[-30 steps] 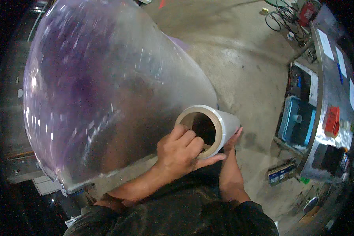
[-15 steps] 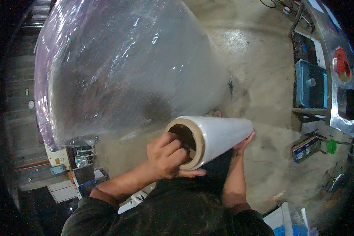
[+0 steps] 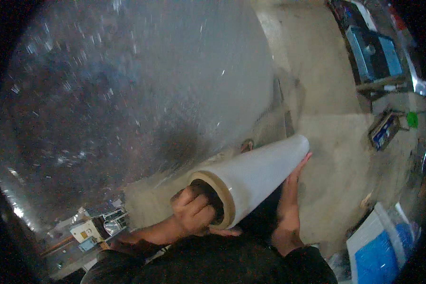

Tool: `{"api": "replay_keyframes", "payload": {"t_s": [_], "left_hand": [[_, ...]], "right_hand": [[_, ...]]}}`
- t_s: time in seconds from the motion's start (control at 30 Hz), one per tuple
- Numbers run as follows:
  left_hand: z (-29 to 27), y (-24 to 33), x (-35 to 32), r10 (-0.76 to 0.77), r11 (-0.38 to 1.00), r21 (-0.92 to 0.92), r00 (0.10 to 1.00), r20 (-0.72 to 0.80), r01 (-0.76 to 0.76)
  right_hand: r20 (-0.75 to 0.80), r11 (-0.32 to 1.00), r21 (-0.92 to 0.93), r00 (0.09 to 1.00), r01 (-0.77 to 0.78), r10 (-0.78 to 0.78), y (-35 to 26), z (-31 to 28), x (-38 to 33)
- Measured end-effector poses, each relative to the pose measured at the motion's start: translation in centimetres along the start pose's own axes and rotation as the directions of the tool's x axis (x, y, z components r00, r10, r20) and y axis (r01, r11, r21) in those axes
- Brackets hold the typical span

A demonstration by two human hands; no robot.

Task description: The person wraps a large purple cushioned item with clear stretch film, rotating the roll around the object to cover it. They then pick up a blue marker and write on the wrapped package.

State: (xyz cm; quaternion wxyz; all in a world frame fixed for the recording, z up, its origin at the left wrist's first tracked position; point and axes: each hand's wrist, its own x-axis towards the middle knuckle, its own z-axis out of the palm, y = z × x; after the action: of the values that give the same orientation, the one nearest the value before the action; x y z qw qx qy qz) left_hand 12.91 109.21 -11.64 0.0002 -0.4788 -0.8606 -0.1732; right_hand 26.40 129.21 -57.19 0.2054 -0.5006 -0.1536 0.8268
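Note:
A large roll of clear stretch film (image 3: 265, 165) on a cardboard core lies across the front of my body, its near end toward the left. My left hand (image 3: 192, 208) grips this end, with its fingers hooked into the hollow core and the thumb under the rim. At the other end my right hand (image 3: 304, 164) holds the roll from beneath and behind; most of its fingers are hidden by the roll. Just beyond the roll stands a big bulk wrapped in shiny clear film (image 3: 128, 85), filling the upper left.
To the far right, a blue bin (image 3: 376, 54) sits on a bench shelf, with a dark box (image 3: 384, 131) on the concrete floor (image 3: 324, 156) below. White and blue wrapped packs (image 3: 376, 251) stand at the lower right. Equipment (image 3: 87, 234) is at the lower left.
My view has swung and come closer to the wrapped bulk, which now fills more of the left side. The roll stays in both hands, its left end a little lower.

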Motion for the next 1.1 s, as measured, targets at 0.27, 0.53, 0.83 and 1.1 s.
{"api": "replay_keyframes", "payload": {"t_s": [0.27,0.53,0.83,1.1], "left_hand": [[-2.1,-4.0,-6.4,0.336,0.942,-0.051,0.931,0.140,-0.332],[-3.8,-6.6,-11.5,0.429,0.903,-0.116,0.873,0.231,-0.413],[-0.9,-11.6,-14.9,0.574,0.819,-0.180,0.778,0.254,-0.545],[2.6,-19.5,-17.0,0.667,0.744,-0.230,0.712,0.218,-0.627]], "right_hand": [[-0.150,0.989,0.025,0.979,0.146,-0.141,11.7,-5.0,-6.0],[-0.357,0.980,0.178,0.934,0.086,-0.017,15.5,-3.4,-14.7],[-0.272,0.952,0.247,0.956,0.182,-0.112,24.4,-7.1,-15.3],[-0.135,0.867,0.463,0.982,0.183,-0.135,34.7,-5.5,-12.9]]}}
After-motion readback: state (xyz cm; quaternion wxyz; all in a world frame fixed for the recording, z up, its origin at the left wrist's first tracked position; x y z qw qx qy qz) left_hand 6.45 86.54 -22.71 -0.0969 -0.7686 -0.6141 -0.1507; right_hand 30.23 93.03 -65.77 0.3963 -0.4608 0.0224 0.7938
